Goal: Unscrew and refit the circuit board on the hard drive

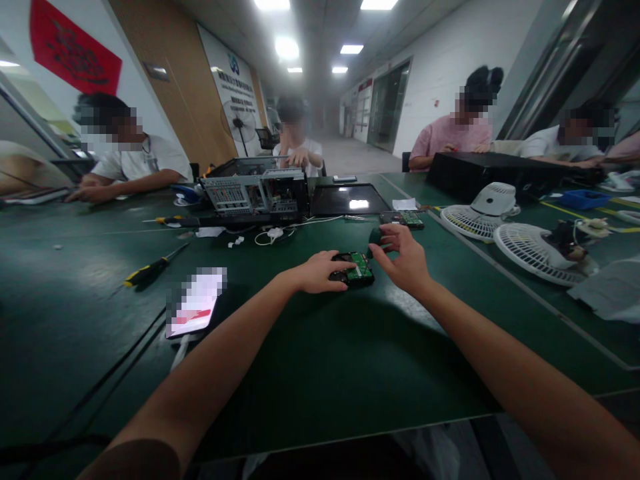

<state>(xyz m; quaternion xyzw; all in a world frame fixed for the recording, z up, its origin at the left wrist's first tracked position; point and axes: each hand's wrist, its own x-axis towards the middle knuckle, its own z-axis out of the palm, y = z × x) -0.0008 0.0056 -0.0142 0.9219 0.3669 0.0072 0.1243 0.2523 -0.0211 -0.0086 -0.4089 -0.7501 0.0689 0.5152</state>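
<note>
A hard drive (364,275) with a green circuit board facing up lies on the green table in front of me. My left hand (323,272) grips its left end, fingers across the board and thumb along the near side. Just above the drive's right end, my right hand (403,257) pinches a dark green screwdriver-like tool (375,237) between thumb and fingers. Its lower tip is too small and dark to make out against the drive. A second drive with a green board (413,219) rests farther back, beyond my right hand.
An opened computer case (255,197) and a dark flat panel (347,199) stand at the back. Left are a yellow-black screwdriver (150,270) and a lit phone (197,303) on a cable. White fan parts (537,253) lie right. Several people sit around the table.
</note>
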